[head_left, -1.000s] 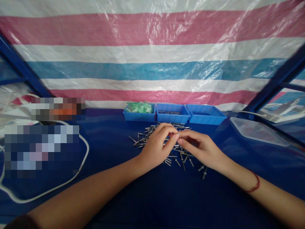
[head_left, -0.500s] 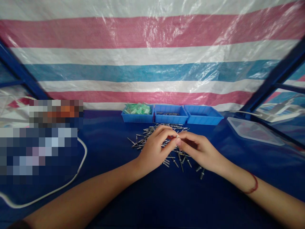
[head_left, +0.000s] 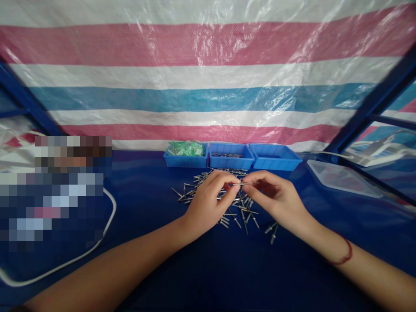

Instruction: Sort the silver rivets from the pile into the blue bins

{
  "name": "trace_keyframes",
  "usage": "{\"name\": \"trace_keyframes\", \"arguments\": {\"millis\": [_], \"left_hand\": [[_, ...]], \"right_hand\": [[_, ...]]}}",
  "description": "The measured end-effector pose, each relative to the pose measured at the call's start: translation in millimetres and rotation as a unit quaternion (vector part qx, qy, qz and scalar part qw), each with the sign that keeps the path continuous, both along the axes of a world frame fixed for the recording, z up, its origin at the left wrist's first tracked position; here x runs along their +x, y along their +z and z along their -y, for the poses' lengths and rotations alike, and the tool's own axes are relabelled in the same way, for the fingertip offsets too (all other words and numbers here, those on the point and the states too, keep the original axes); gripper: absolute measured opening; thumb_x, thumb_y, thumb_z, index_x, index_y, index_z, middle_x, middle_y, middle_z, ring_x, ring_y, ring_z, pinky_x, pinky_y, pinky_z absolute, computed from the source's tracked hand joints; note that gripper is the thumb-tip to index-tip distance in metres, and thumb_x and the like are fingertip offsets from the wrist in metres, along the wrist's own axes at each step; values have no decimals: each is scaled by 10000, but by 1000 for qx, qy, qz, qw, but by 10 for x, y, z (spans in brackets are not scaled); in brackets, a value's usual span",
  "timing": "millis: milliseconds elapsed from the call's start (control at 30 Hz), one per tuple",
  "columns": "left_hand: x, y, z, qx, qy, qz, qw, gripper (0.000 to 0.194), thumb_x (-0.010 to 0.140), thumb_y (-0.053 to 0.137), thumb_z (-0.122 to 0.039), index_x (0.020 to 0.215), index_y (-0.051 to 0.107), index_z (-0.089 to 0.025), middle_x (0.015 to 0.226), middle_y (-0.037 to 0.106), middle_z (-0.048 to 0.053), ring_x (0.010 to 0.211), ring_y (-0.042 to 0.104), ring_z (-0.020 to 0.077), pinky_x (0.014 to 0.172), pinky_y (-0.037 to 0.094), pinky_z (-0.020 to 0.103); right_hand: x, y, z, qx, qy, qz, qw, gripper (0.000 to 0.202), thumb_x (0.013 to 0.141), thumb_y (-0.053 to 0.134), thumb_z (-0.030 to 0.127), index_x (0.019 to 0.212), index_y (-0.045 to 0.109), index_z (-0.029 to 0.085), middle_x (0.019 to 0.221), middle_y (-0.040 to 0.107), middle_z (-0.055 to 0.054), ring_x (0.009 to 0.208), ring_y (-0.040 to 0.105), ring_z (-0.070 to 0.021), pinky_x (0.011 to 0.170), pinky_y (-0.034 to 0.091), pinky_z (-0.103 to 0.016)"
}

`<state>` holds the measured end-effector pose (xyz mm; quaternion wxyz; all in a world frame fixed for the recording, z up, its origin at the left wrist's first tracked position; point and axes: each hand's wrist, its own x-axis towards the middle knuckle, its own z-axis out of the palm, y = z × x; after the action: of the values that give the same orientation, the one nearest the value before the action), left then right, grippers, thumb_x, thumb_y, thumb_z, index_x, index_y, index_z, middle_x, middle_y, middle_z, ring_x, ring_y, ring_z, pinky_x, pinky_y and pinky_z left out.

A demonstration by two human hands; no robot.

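My left hand (head_left: 210, 196) and my right hand (head_left: 278, 193) meet above a loose pile of pop rivets (head_left: 248, 213) on the dark blue table. Between their fingertips lies one thin metal pop rivet (head_left: 240, 184), roughly level. Thumb and forefinger of the left hand pinch one end, and those of the right hand pinch the other. Part of the pile is hidden behind the left hand. A couple of rivets (head_left: 273, 234) lie apart from it, below the right hand.
Behind the pile stand three blue bins: one with green packets (head_left: 186, 161), one with rivets (head_left: 231, 163), and a right-hand one (head_left: 275, 164). A clear plastic lid (head_left: 344, 178) lies at the right. A white cable (head_left: 112, 212) curves at the left. A striped sheet (head_left: 208, 99) hangs behind.
My fingertips have drawn slightly apart, and the rivet between them now shows lengthwise. The view has shifted a little; the pile looks much the same.
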<state>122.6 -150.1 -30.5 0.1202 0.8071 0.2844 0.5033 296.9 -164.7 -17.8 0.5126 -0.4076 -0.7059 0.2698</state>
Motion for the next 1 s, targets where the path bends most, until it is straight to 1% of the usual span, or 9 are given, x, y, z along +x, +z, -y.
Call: {"name": "trace_keyframes", "arguments": {"millis": [133,267,433,533,633,700,833,900,1000], "left_hand": [[-8,-23,-30,-20,2,5,1000,58,866,559,-180,922,574,-181,896,605,21,764,578,109,711,481,249],[-3,-29,-48,-27,5,1,1000,42,859,575,-190,898,587,-182,871,622,15,774,592,117,710,487,254],[-2,-21,-55,-13,6,-18,1000,53,867,555,-171,893,600,-178,867,628,24,818,601,136,740,493,278],[-8,-27,-65,-3,2,-32,999,84,890,522,-181,926,598,-180,896,626,32,851,599,141,766,489,288],[-18,-18,-71,12,0,-54,998,134,920,463,-180,948,593,-174,912,620,35,882,590,139,799,476,284],[-28,0,-71,14,1,-72,997,159,932,428,-173,948,586,-162,901,614,38,880,583,141,807,467,281],[-62,26,-81,10,3,-109,994,199,947,378,-184,940,574,-148,892,605,52,869,574,156,805,460,291],[-83,25,-99,19,11,-121,992,216,953,356,-190,988,566,-149,937,612,62,894,569,165,822,451,308],[-114,19,-133,32,82,-114,990,281,944,367,-183,1202,475,-166,1031,614,65,981,541,196,867,413,372]], "right_hand": [[0,26,26,27,-4,-8,1000,102,767,646,241,858,611,210,760,613,-12,673,584,-131,591,503,-266],[-14,54,72,56,10,7,998,107,768,639,212,872,613,215,775,610,-18,698,580,-138,641,509,-290],[1,75,93,100,20,53,993,159,787,617,192,940,635,233,815,633,-28,735,590,-151,668,510,-313],[28,97,80,142,14,111,984,160,806,584,179,941,645,240,840,654,-38,770,604,-167,689,507,-334],[45,120,59,184,-21,158,970,120,801,570,166,867,644,235,809,659,-35,760,611,-172,694,503,-339],[45,123,46,207,-37,168,963,122,782,589,161,874,637,227,798,657,-33,749,612,-171,687,504,-334],[24,117,28,237,-14,194,952,162,788,579,155,926,627,224,829,671,-33,771,620,-172,701,501,-331],[13,142,-4,253,-8,216,943,141,806,554,157,905,626,228,822,672,-31,771,619,-173,709,495,-335],[12,238,-162,293,-41,262,919,110,822,539,182,880,623,222,823,667,-41,770,607,-183,735,477,-349]]}}
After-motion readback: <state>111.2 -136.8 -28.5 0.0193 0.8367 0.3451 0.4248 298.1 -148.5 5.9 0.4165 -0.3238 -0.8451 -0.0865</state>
